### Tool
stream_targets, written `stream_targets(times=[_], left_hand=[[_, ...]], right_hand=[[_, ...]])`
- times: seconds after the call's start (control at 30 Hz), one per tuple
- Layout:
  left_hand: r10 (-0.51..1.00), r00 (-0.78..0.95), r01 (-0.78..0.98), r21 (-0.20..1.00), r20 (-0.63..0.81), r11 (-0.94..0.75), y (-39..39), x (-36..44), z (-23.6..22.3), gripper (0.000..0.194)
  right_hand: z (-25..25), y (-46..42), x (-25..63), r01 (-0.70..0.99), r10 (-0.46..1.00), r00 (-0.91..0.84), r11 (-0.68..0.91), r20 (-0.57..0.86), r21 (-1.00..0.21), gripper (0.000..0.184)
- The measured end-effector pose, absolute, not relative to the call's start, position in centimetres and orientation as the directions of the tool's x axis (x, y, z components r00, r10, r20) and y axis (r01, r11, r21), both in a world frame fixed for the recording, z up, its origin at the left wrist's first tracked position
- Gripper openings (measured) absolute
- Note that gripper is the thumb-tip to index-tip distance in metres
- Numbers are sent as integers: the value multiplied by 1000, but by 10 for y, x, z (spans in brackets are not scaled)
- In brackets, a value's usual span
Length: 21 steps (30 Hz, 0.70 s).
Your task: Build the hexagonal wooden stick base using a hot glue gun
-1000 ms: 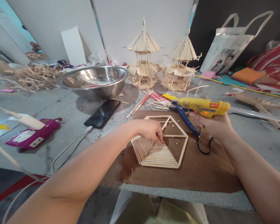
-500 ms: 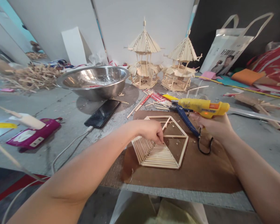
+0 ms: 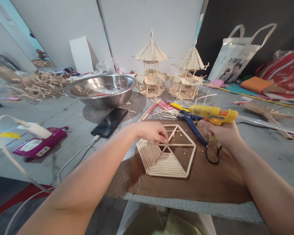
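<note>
A hexagonal frame of thin wooden sticks (image 3: 168,166) lies on a brown board (image 3: 210,186); two of its wedges are filled with rows of sticks, and the others stand mostly bare. My left hand (image 3: 156,132) is over the frame near its middle, thumb and finger pinched together. Whatever is between those fingertips is too small to make out. In my right hand (image 3: 218,130) is a yellow hot glue gun (image 3: 210,113), its nozzle pointing left, held above the board's right side. Blue-handled pliers (image 3: 194,129) lie just under the gun.
Two stick pagodas (image 3: 152,75) stand at the back. Left of them are a steel bowl (image 3: 100,101), a phone (image 3: 109,123) and a purple power strip (image 3: 41,143) with cables. Loose sticks (image 3: 161,112) lie beyond the board; a white bag (image 3: 232,62) stands back right.
My left hand has lifted slightly away from the lower wedge toward the frame's centre, uncovering the spokes there. My right hand still holds the glue gun. The view has tilted a little.
</note>
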<state>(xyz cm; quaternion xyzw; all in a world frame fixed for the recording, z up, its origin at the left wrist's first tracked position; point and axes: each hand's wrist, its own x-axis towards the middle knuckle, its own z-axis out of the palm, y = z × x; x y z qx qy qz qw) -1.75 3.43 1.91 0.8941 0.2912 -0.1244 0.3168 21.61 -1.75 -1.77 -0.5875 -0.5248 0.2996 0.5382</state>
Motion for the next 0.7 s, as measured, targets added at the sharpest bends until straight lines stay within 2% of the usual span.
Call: stream_targets(times=[0.1, 0.23, 0.4, 0.47, 0.53, 0.6, 0.7], left_hand=[[506, 774, 634, 461, -381, -622, 39, -22, 24, 30], [560, 723, 689, 358, -405, -630, 40, -18, 30, 29], [706, 601, 783, 98, -375, -614, 37, -23, 38, 29], [775, 515, 830, -12, -366, -558, 35, -31, 38, 28], [825, 392, 889, -62, -407, -453, 32, -41, 37, 30], [826, 294, 938, -18, -481, -345, 28, -50, 34, 34], [789, 283, 958, 129, -545, -255, 24, -59, 26, 35]], right_hand=[[-19, -16, 219, 242, 957, 233, 115, 173, -963, 24], [-21, -14, 220, 188, 980, 190, 20, 56, -982, 28], [-17, -15, 218, 104, 988, 154, -48, -32, -993, 29], [-15, -16, 215, 80, 988, 123, -103, -93, -991, 28], [-14, -18, 213, 54, 984, 72, -168, -164, -984, 26], [-14, -19, 210, 27, 977, 23, -214, -213, -976, 24], [-14, -22, 205, -28, 970, -8, -242, -242, -970, 24]])
